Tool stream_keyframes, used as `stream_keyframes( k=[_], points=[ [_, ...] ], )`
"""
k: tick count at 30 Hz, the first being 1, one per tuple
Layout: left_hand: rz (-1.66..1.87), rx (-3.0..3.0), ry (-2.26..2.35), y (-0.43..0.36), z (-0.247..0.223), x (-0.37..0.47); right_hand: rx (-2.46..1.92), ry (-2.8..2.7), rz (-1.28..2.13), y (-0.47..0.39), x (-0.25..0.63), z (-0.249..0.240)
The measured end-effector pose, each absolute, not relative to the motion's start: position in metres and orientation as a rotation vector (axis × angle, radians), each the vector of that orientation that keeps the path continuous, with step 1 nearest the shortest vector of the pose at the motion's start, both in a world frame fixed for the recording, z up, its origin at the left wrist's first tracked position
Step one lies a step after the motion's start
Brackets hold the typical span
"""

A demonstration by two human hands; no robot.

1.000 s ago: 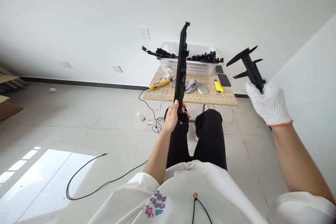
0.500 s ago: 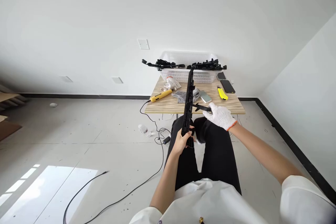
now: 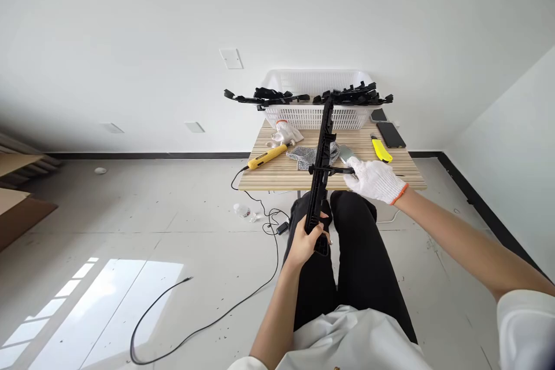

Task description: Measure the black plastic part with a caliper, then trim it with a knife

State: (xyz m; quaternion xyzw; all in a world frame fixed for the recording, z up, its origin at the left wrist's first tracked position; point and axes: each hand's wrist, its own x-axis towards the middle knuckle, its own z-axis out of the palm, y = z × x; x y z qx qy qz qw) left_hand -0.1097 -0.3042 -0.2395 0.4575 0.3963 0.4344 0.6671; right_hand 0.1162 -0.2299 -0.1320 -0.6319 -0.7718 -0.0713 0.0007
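Observation:
My bare left hand (image 3: 306, 240) is wrapped around the lower end of a long black plastic trim strip (image 3: 321, 167). The strip stands up lengthwise in front of me, over my knees and the table edge, with clips and ribs along it. In a white knit glove with an orange cuff, my right hand (image 3: 375, 179) is closed on a slim black pliers-like tool (image 3: 341, 170). The tool's far end lies against or across the middle of the strip; its exact contact is too small to make out.
A white plastic basket (image 3: 303, 118) with several black strips (image 3: 353, 95) stands on the wooden table (image 3: 269, 180). Nearby lie a yellow corded tool (image 3: 266, 157), a white glove (image 3: 286, 134), a grey cloth (image 3: 303, 155), a yellow cutter knife (image 3: 381, 150) and phones (image 3: 391, 134). A black cable (image 3: 217, 319) crosses the floor.
The tool in my right hand has moved from beside the strip to against or across its middle. The view has shifted slightly. Both hands keep their holds.

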Motion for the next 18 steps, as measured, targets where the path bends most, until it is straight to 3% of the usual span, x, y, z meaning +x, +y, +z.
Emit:
stream_keyframes(
  k=[18],
  points=[
    [0.977, 0.986, 0.924, -0.312, -0.223, -0.119, -1.955, -2.631, -0.200, -0.233, 0.119, -0.109]
  ],
)
